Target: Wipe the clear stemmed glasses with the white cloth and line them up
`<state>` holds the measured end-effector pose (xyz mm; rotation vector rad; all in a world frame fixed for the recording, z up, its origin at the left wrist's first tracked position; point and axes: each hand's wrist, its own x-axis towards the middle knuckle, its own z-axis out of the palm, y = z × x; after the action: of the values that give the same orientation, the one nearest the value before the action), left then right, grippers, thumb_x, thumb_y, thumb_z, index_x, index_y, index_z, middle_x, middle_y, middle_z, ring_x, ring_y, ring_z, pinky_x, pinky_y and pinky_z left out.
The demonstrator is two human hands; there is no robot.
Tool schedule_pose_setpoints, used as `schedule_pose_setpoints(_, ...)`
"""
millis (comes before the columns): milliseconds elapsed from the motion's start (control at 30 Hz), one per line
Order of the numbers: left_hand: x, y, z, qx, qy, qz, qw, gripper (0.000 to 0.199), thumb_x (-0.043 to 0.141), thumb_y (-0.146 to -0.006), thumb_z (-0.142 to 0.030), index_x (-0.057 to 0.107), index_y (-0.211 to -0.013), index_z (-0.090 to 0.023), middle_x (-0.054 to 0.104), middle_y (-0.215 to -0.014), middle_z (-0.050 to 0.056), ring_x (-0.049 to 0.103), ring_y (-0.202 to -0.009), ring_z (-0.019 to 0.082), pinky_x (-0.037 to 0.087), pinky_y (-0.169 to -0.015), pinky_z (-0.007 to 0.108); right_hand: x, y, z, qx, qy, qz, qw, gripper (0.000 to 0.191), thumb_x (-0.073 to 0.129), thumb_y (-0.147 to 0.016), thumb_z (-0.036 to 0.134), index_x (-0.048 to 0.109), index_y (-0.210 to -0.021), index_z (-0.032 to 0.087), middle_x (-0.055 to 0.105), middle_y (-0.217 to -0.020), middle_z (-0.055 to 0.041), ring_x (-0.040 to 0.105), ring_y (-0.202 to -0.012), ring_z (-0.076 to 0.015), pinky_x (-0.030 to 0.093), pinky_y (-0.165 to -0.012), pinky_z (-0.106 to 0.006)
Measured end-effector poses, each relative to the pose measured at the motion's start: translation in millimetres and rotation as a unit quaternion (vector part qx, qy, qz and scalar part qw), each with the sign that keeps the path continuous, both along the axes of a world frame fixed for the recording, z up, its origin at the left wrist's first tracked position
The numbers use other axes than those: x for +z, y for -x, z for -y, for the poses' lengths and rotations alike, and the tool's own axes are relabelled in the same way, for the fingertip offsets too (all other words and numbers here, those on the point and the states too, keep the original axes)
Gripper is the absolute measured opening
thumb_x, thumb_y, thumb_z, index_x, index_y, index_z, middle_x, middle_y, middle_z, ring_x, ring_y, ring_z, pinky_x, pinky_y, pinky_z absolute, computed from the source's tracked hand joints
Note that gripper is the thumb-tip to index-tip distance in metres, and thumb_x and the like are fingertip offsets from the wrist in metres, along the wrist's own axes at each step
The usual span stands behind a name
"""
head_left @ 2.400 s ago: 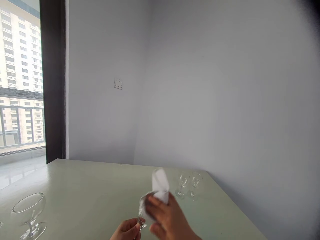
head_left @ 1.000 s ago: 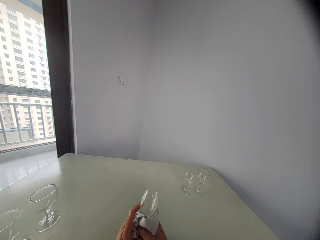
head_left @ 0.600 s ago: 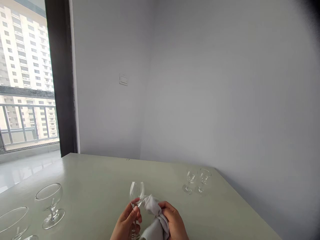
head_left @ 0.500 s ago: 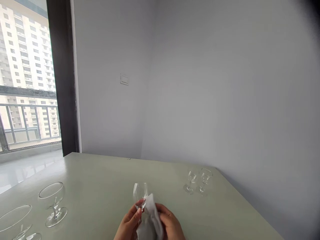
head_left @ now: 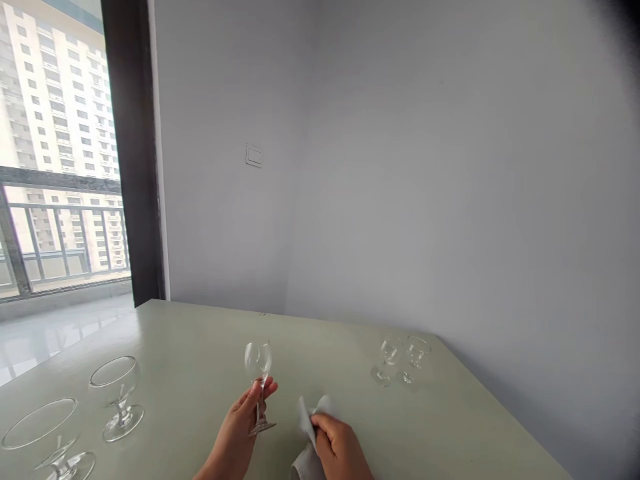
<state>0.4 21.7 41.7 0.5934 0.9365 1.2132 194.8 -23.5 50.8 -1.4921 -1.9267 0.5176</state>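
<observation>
Well, the left hand (head_left: 234,433) grips a stemmed wine glass (head_left: 259,363) upright, near the middle of the scene and above the near edge of the table. Its fingers are curled together and clamped on the stem just below the bowl. To its right, and not touching it, the right hand (head_left: 340,448) has its fingers folded closed over a bunched grey cloth (head_left: 306,463), whose corner pokes out on the far side of the fist.

Both hands are over a pale green tabletop (head_left: 200,333). Two small stemmed glasses (head_left: 387,360) (head_left: 417,353) stand side by side near its far right corner, well apart from the hands. Two wide-bowled goblets (head_left: 117,393) (head_left: 43,427) stand on the left, the nearer one cut off by the frame's lower edge (its foot barely shows). Nothing stands between the held glass and either group.

Beyond the table, a wall switch plate (head_left: 254,155) sits on the pale wall, and a dark door frame (head_left: 134,133) borders a balcony railing (head_left: 60,240) with an apartment tower (head_left: 55,113) outside.
</observation>
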Motion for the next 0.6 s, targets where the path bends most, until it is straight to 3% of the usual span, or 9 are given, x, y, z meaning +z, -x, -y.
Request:
schedule_pose_setpoints(100,1.1,-0.9,2.2,0.0,0.052,0.046,0.998,0.047,0.072,-0.065,-0.052,0.068,-0.098,-0.02,0.062,-0.077,-0.001,0.052,-0.062,0.008,0.041,-0.055,0.018,-10.7,4.9,3.1,0.011,-0.24,0.112,0.964,0.048,0.037,-0.076,0.008,0.058,-0.116,0.02,0.068,-0.11,-0.0086,0.067,-0.084,-0.0201,0.051,-0.072,-0.026)
schedule_pose_setpoints(167,1.0,-8.2,8.7,-0.016,0.062,0.083,0.995,0.044,0.078,-0.06,-0.044,0.069,-0.094,-0.017,0.06,-0.07,-0.003,0.051,-0.056,0.006,0.041,-0.054,0.017,-20.7,15.0,6.4,0.009,-0.344,0.148,0.927,0.048,0.037,-0.078,0.006,0.055,-0.12,0.023,0.068,-0.111,-0.0073,0.069,-0.079,-0.0189,0.053,-0.067,-0.024)
schedule_pose_setpoints(233,0.6,-18.1,16.9,-0.05,0.06,0.131,0.988,0.037,0.082,-0.058,-0.037,0.069,-0.084,-0.015,0.062,-0.069,0.0,0.056,-0.062,0.009,0.044,-0.059,0.019,-28.4,25.2,10.0,0.004,-0.399,0.174,0.9,0.042,0.041,-0.081,0.007,0.057,-0.116,0.024,0.071,-0.102,-0.0056,0.069,-0.071,-0.0187,0.053,-0.059,-0.023)
schedule_pose_setpoints(300,0.9,-26.9,24.0,-0.086,0.049,0.178,0.979,0.029,0.082,-0.058,-0.032,0.067,-0.076,-0.014,0.063,-0.068,0.001,0.059,-0.064,0.012,0.045,-0.06,0.021,-30.2,29.7,12.3,0.005,-0.399,0.183,0.899,0.037,0.048,-0.081,0.008,0.06,-0.112,0.025,0.073,-0.094,-0.0042,0.068,-0.064,-0.0187,0.052,-0.054,-0.023)
schedule_pose_setpoints(400,3.8,-32.7,29.2,-0.098,0.044,0.215,0.971,0.028,0.083,-0.058,-0.027,0.064,-0.073,-0.015,0.06,-0.062,-0.002,0.052,-0.053,0.007,0.04,-0.051,0.017,-21.5,23.5,10.0,0.056,-0.281,0.046,0.957,0.021,0.053,-0.083,0.02,0.065,-0.1,0.024,0.071,-0.088,-0.0053,0.066,-0.066,-0.018,0.052,-0.06,-0.024)
schedule_pose_setpoints(467,7.7,-32.5,29.6,-0.097,0.035,0.222,0.969,0.029,0.083,-0.059,-0.028,0.062,-0.074,-0.015,0.056,-0.06,-0.004,0.043,-0.045,0.003,0.034,-0.045,0.015,-13.3,16.5,5.4,0.101,-0.121,-0.128,0.979,0.017,0.056,-0.081,0.033,0.067,-0.087,0.021,0.068,-0.081,-0.0052,0.064,-0.071,-0.018,0.051,-0.065,-0.024)
schedule_pose_setpoints(533,12.2,-31.3,29.4,-0.102,0.013,0.227,0.968,0.029,0.082,-0.061,-0.031,0.061,-0.075,-0.016,0.055,-0.06,-0.005,0.038,-0.044,0.002,0.033,-0.045,0.015,-8.8,12.7,0.7,0.098,0.048,-0.267,0.957,0.026,0.06,-0.077,0.043,0.067,-0.082,0.019,0.066,-0.071,-0.0038,0.063,-0.068,-0.018,0.05,-0.064,-0.025)
schedule_pose_setpoints(600,15.3,-31.3,29.7,-0.102,-0.018,0.227,0.968,0.031,0.081,-0.061,-0.033,0.06,-0.077,-0.017,0.056,-0.063,-0.004,0.04,-0.046,0.002,0.036,-0.049,0.017,-9.4,13.6,-2.1,0.061,0.155,-0.337,0.927,0.035,0.06,-0.075,0.05,0.068,-0.085,0.017,0.066,-0.065,-0.0031,0.063,-0.064,-0.0181,0.05,-0.063,-0.027)
